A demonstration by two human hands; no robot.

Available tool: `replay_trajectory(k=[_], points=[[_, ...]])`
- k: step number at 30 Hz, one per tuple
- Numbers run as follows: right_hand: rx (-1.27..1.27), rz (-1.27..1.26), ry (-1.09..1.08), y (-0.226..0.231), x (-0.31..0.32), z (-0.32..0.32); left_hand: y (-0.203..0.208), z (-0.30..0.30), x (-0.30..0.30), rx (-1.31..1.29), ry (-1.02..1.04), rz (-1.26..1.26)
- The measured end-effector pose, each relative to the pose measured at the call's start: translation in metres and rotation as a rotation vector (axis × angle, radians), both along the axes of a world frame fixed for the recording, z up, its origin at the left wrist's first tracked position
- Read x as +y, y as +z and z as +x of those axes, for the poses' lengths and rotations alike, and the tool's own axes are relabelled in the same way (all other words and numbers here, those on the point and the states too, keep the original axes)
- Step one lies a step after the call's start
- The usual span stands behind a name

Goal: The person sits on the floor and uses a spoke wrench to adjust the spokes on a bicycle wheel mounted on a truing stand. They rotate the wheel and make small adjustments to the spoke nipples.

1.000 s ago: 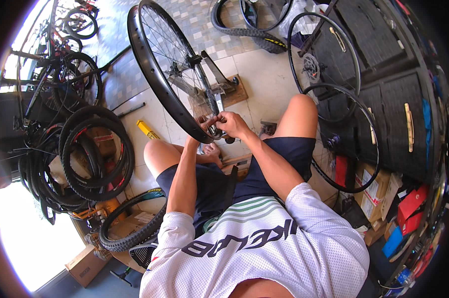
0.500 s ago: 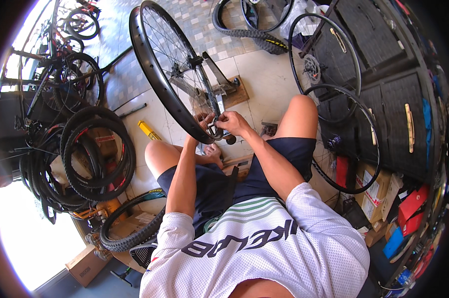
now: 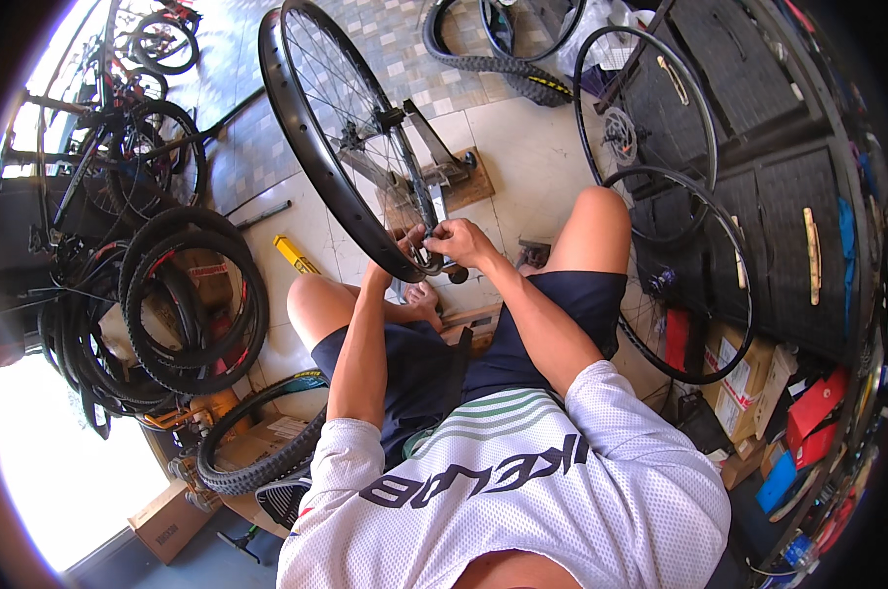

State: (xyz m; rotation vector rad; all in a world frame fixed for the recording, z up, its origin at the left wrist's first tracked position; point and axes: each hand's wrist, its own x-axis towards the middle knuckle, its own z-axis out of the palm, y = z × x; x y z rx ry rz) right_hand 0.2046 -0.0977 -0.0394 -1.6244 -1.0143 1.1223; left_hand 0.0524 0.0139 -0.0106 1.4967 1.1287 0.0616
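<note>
A bare black wheel rim (image 3: 326, 172), laced with thin spokes to a black hub (image 3: 390, 120), stands tilted in a metal truing stand (image 3: 429, 147) on a wooden base. Both hands meet at its near edge. My left hand (image 3: 403, 245) comes up from the left, partly hidden by the rim, its fingers bent closed at the spokes. My right hand (image 3: 460, 242) pinches with thumb and forefinger at the same spot, on the rim's right side. Whatever is between the fingertips is too small to make out.
Several tyres (image 3: 193, 314) hang at the left beside parked bicycles. A yellow box (image 3: 295, 255) lies on the tiles left of my knee. Two bare rims (image 3: 748, 294) lean on dark cabinets (image 3: 797, 236) at right. Another tyre (image 3: 252, 481) is at lower left.
Both hands stay at the rim's near edge, and their fingers have shifted slightly. The dark curved piece seen between them earlier shows less now. The wheel's place is nearly the same.
</note>
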Motion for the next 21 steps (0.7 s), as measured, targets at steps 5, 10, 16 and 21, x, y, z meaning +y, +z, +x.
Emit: replay_trajectory(k=[5,10,16,21], points=[[-0.031,0.057,0.025,0.012,-0.003,0.0,0.022,0.007,-0.01,-0.108,0.005,-0.124],[0.125,0.061,0.061,-0.003,-0.001,0.001,-0.009,0.001,-0.002,-0.062,-0.045,0.057],[0.188,0.018,0.032,-0.032,0.003,-0.005,-0.012,0.011,-0.006,0.053,-0.142,0.424],[0.168,-0.025,-0.021,-0.026,0.003,-0.007,-0.005,0.005,-0.009,-0.051,-0.127,0.564]])
